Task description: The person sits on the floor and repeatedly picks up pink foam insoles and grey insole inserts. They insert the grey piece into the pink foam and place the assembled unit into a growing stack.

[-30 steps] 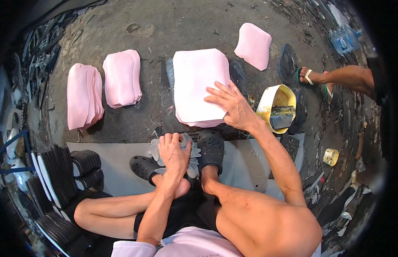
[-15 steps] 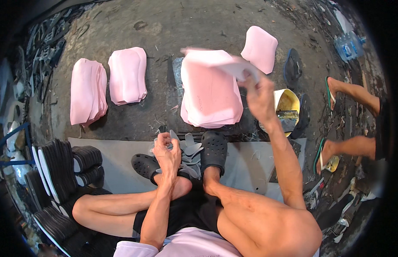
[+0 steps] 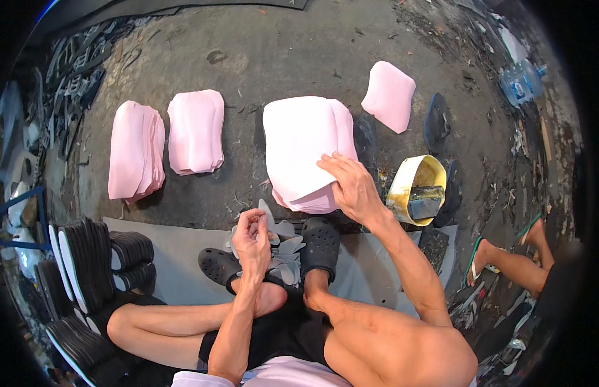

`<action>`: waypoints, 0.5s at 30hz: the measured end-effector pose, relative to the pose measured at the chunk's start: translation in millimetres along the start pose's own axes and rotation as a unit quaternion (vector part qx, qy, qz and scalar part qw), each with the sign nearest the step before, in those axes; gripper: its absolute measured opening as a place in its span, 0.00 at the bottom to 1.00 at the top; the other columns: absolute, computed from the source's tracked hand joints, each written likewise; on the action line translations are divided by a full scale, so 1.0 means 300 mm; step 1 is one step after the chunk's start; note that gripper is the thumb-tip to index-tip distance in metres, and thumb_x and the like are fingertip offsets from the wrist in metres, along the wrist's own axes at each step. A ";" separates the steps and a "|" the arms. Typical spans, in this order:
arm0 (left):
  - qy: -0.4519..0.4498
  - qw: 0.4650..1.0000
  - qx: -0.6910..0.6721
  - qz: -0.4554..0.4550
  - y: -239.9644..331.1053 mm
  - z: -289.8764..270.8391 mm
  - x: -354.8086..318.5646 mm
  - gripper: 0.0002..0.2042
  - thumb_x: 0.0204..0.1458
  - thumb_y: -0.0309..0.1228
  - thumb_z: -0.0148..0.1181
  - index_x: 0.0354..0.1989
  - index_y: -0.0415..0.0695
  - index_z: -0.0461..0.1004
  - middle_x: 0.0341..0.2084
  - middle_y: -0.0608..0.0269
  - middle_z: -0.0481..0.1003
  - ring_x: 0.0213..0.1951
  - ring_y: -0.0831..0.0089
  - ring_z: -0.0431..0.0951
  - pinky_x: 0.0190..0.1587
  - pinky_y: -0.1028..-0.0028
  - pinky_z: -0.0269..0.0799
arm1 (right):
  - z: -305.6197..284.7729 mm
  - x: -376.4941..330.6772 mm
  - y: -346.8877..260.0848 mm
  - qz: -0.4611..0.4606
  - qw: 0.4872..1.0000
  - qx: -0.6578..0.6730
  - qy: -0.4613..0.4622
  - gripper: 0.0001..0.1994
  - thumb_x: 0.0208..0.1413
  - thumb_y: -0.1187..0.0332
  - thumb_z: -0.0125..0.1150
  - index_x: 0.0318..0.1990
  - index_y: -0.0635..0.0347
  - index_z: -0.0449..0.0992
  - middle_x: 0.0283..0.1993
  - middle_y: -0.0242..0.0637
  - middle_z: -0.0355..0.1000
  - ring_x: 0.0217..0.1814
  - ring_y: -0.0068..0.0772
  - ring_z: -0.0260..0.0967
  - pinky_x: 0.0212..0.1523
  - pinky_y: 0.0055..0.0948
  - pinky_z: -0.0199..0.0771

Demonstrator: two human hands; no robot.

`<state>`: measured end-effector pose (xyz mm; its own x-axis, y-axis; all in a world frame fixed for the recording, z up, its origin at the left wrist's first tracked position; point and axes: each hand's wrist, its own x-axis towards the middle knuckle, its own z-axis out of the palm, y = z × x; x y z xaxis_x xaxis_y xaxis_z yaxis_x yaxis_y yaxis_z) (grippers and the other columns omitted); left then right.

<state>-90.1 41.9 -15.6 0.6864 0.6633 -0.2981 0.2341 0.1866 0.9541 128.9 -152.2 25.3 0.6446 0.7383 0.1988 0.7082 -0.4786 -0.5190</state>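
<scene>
The pink sheets [image 3: 299, 142] look smooth and matt, the grey floor [image 3: 286, 51] rough.

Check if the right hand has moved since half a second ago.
Yes: the right hand shifted left, away from the yellow tub, onto the large pink stack.

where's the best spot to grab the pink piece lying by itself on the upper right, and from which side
Probably the narrow lower corner of the lone pink piece, pinched by its edge, coming from the person's side with the right hand. The piece lies flat on the floor, offering only its thin edge, and that corner points nearest.
</scene>
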 end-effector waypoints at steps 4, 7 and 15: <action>-0.087 0.991 0.021 0.100 0.123 0.197 0.044 0.06 0.70 0.20 0.68 0.53 0.37 0.83 0.45 0.60 0.81 0.35 0.79 0.84 0.37 0.75 0.82 | -0.099 0.135 -0.012 0.125 0.986 0.107 -0.015 0.15 0.68 0.74 0.56 0.57 0.66 0.84 0.40 0.60 0.84 0.44 0.66 0.86 0.49 0.55 0.85; -0.132 0.966 0.124 0.186 0.173 0.329 0.122 0.09 0.66 0.22 0.73 0.52 0.36 0.86 0.44 0.52 0.81 0.36 0.67 0.86 0.40 0.68 0.81 | -0.149 0.203 0.038 0.200 0.968 0.148 -0.027 0.16 0.70 0.72 0.53 0.55 0.68 0.85 0.34 0.54 0.81 0.35 0.35 0.82 0.42 0.40 0.80; -0.151 0.932 0.250 0.215 0.148 0.329 0.131 0.14 0.61 0.23 0.75 0.55 0.35 0.86 0.45 0.45 0.85 0.39 0.54 0.86 0.42 0.59 0.82 | -0.090 0.094 -0.019 0.160 0.972 0.173 -0.021 0.14 0.66 0.76 0.55 0.55 0.66 0.82 0.38 0.63 0.82 0.42 0.69 0.85 0.48 0.55 0.84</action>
<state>15.1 4.6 12.2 0.9355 0.3508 0.0422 0.1328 -0.4599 0.8780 150.9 -141.5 56.3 0.7977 0.6011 -0.0492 0.3304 -0.5038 -0.7981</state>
